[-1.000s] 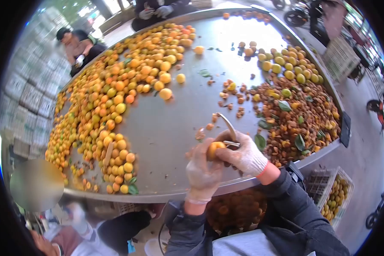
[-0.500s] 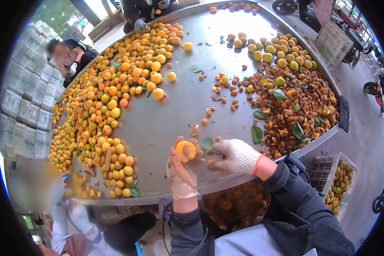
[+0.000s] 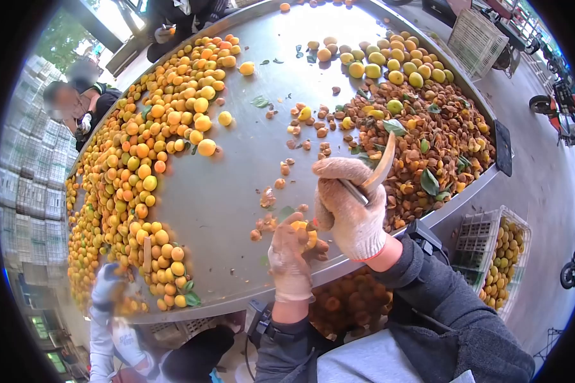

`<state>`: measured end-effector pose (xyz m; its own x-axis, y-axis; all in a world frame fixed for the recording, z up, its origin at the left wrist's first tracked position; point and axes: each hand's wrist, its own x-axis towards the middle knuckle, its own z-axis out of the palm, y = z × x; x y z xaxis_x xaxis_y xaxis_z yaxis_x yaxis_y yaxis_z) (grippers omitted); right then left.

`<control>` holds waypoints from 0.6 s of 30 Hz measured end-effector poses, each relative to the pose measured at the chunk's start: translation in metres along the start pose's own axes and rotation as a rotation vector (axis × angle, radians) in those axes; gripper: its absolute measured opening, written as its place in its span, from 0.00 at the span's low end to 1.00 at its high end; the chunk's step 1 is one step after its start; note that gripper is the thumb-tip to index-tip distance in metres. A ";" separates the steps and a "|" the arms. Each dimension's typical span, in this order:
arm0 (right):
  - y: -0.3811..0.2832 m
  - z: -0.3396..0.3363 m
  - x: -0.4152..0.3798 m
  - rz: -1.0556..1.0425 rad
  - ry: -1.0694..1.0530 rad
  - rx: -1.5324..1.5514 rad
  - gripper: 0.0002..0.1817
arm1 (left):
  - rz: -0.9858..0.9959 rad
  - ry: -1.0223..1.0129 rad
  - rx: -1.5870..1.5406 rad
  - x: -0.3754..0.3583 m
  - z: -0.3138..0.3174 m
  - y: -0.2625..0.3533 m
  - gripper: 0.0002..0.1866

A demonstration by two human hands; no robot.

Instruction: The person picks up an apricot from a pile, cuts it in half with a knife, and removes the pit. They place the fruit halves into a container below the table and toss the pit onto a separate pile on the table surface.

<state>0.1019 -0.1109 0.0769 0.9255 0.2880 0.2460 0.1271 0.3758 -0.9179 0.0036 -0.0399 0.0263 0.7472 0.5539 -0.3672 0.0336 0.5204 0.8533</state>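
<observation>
My left hand (image 3: pixel 291 262), in a pale glove with stained fingers, is closed around a cut orange-yellow apricot (image 3: pixel 310 235) at the table's near edge. Most of that fruit is hidden by the fingers. To its right and a little higher, my right hand (image 3: pixel 352 210), gloved too, grips a small tool with a metal part (image 3: pixel 354 191) and a curved tan piece (image 3: pixel 383 165) sticking up past the fingers. Brown pit-like scraps (image 3: pixel 266 223) and a green leaf lie on the metal just beyond my left hand.
Whole apricots (image 3: pixel 140 153) cover the left of the metal table (image 3: pixel 236 185). A brown heap of pits and scraps (image 3: pixel 428 147) with leaves lies right, greener fruit (image 3: pixel 396 57) behind it. A fruit crate (image 3: pixel 495 255) stands lower right. Other people work at the left and far edges.
My right hand has lifted away from the left, and its tool now shows. The apricot's cut face, earlier turned upward, is mostly covered by my left fingers. The whole view has shifted.
</observation>
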 end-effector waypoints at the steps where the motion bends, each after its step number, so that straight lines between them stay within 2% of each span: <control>1: 0.007 -0.001 0.001 0.000 0.002 -0.001 0.07 | 0.049 0.041 0.065 -0.001 0.004 -0.001 0.22; 2: 0.014 0.000 0.002 -0.172 -0.048 0.012 0.07 | 0.048 0.039 0.067 0.002 0.002 -0.008 0.22; 4: 0.024 0.003 0.010 -0.502 -0.124 -0.056 0.08 | 0.484 0.029 0.442 0.007 -0.001 -0.018 0.19; 5: 0.021 -0.003 0.009 -0.502 -0.120 -0.056 0.08 | 0.483 0.026 0.445 0.005 -0.002 -0.020 0.19; 7: 0.002 -0.012 0.010 0.312 -0.088 0.269 0.10 | 0.066 0.050 0.168 -0.002 0.011 -0.003 0.17; 8: 0.005 -0.011 0.017 0.498 0.035 0.535 0.10 | 0.064 0.047 0.172 0.000 0.012 -0.003 0.17; 9: 0.014 -0.008 0.018 0.497 0.040 0.538 0.10 | 0.002 0.100 0.101 0.002 0.013 -0.002 0.16; 11: 0.033 -0.005 0.020 0.508 0.209 0.656 0.10 | -0.060 0.151 0.031 0.008 0.005 -0.009 0.15; 12: 0.033 -0.005 0.021 0.621 0.267 0.690 0.09 | -0.064 0.046 0.004 0.015 -0.010 -0.018 0.16; 13: 0.037 -0.005 0.021 0.622 0.268 0.693 0.09 | -0.068 -0.059 -0.023 0.018 -0.019 -0.020 0.16; 14: 0.043 -0.006 0.020 0.664 0.284 0.745 0.09 | -0.069 -0.058 -0.021 0.016 -0.025 -0.018 0.16; 16: 0.056 -0.008 0.019 0.709 0.293 0.795 0.08 | -0.236 -0.482 -0.529 0.013 -0.027 -0.010 0.16; 17: 0.062 -0.009 0.018 0.753 0.263 0.898 0.08 | -0.232 -0.479 -0.531 0.014 -0.030 -0.011 0.16; 18: 0.061 -0.008 0.019 0.796 0.232 1.002 0.08 | -0.185 -0.407 -0.319 0.017 -0.032 -0.014 0.17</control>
<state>0.1303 -0.0891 0.0232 0.6753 0.6148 -0.4073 -0.7094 0.6926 -0.1308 -0.0054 -0.0166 -0.0039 0.9464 0.1712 -0.2738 0.0334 0.7915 0.6102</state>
